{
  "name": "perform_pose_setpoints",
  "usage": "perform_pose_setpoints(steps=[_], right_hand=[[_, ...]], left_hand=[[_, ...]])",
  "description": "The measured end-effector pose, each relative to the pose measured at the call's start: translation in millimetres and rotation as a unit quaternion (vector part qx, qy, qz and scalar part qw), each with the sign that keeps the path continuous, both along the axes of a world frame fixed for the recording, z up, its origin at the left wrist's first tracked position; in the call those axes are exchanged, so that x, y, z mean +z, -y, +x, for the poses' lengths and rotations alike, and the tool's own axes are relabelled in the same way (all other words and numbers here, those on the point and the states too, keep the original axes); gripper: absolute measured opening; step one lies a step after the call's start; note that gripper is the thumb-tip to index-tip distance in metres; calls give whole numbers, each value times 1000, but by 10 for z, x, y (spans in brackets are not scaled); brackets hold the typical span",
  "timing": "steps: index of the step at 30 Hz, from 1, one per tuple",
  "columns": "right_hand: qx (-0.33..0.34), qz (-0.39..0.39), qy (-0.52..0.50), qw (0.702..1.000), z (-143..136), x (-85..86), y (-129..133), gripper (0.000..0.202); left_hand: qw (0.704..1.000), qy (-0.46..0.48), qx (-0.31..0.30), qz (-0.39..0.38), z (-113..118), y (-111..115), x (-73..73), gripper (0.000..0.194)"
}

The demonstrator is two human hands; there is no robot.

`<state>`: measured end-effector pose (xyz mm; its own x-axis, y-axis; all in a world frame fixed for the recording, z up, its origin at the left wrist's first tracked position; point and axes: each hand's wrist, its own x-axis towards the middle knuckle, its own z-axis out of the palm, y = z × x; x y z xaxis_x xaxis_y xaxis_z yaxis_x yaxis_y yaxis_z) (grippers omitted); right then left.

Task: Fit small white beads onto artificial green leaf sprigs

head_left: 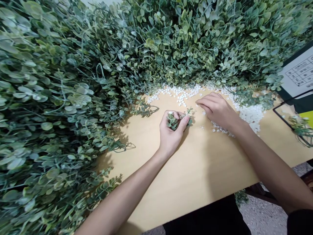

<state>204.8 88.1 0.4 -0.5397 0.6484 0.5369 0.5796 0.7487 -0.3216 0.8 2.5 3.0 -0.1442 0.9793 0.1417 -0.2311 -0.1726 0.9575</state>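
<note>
My left hand (170,138) is closed around a small sprig of artificial green leaves (172,122), its leaves poking out between thumb and fingers. A tiny white piece shows on top of the sprig. To the right, my right hand (220,109) hovers over or rests on the table with fingertips pressed together; whatever they pinch, if anything, is too small to make out. Small white plastic pieces (251,117) lie spread around and beyond that hand. Between the two hands, nearer to me, sits a single white star-shaped piece (202,128).
Tall heaps of artificial foliage (73,98) bank up along the left and back of the wooden table (176,182). At the right stand a dark-framed printed sheet (299,73) and a black wire frame (281,114) with leafy sprigs (300,125). The table's front edge is close to me.
</note>
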Motion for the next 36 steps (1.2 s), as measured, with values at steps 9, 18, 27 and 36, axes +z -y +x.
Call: perform_pose_setpoints(steps=[9, 18, 27, 36], right_hand=[[42, -278, -287, 916, -174, 246, 203, 27], [56, -361, -363, 857, -206, 318, 256, 37], [62, -375, -349, 857, -240, 344, 297, 37], [76, -407, -349, 840, -247, 353, 307, 40]], left_hand=[[996, -67, 37, -46, -39, 3, 14, 35], [996, -57, 33, -56, -24, -1, 53, 32], [997, -22, -1, -78, -21, 13, 92, 35], [997, -18, 9, -78, -30, 0, 48, 37]])
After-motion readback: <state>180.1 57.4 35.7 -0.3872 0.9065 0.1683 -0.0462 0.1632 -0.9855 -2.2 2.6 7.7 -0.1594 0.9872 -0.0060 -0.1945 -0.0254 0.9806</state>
